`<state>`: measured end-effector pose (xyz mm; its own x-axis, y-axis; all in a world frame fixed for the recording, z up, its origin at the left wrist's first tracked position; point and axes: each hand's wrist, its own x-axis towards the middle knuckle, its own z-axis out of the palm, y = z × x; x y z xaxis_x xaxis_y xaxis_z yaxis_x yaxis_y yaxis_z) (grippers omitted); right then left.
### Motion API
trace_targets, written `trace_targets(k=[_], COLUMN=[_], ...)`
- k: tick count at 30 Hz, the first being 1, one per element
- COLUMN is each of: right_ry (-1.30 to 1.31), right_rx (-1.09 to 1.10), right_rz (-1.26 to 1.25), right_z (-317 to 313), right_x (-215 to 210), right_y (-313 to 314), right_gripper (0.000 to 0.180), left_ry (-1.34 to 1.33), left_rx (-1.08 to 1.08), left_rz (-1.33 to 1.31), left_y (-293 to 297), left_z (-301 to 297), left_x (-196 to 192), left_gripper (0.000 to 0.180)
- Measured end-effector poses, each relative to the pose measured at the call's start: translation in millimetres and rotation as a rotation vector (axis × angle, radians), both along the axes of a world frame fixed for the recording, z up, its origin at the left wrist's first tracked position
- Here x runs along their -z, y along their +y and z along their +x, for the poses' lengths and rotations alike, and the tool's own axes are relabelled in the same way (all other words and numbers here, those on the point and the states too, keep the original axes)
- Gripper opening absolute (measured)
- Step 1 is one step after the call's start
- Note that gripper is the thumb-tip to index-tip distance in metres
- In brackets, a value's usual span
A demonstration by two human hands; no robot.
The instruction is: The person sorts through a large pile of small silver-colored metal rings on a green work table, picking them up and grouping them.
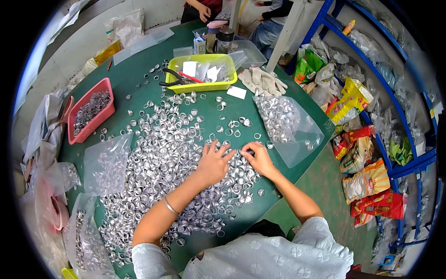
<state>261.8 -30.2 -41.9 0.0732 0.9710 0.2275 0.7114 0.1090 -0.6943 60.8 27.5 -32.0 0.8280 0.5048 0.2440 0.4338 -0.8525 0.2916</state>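
Note:
A broad heap of silver metal rings (153, 162) covers the middle of the green table. My left hand (213, 162) rests on the heap's right side, fingers spread and touching the rings. To its right, my right hand (259, 159) has its thumb and fingers curled together at the edge of the heap. Something small and dark shows at those fingertips, too small to name. Several loose rings (237, 133) lie just beyond both hands. A clear plastic bag of rings (281, 122) lies beyond my right hand.
A yellow-green basket (230, 83) holds packets and black-handled pliers (179, 80). Work gloves (262, 81) lie beside it. A pink tray (110, 86) of small metal parts stands left. Clear bags (107, 181) lie left; blue shelving (404, 172) stands right. Other people are at the far end.

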Motion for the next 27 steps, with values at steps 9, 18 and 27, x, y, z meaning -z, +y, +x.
trace_targets(k=[9,18,27], right_ry=[0.097,-0.419,0.517], right_rx=[0.204,0.152,-0.434], right_rz=[0.214,0.262,-0.241], right_z=[33.8,30.2,-19.0], right_x=[-8.9,2.3,-66.7], right_y=[81.0,88.6,-15.4], right_gripper=[0.023,0.009,0.015], left_ry=[0.086,-0.156,-1.470], left_rx=[0.031,-0.001,-0.251], left_rz=[-0.130,-0.303,-2.063], left_y=[-40.8,-103.1,-132.4], left_z=[-9.8,-33.8,-19.2], left_x=[-23.3,-74.0,-43.4], left_gripper=[0.048,0.050,0.048])
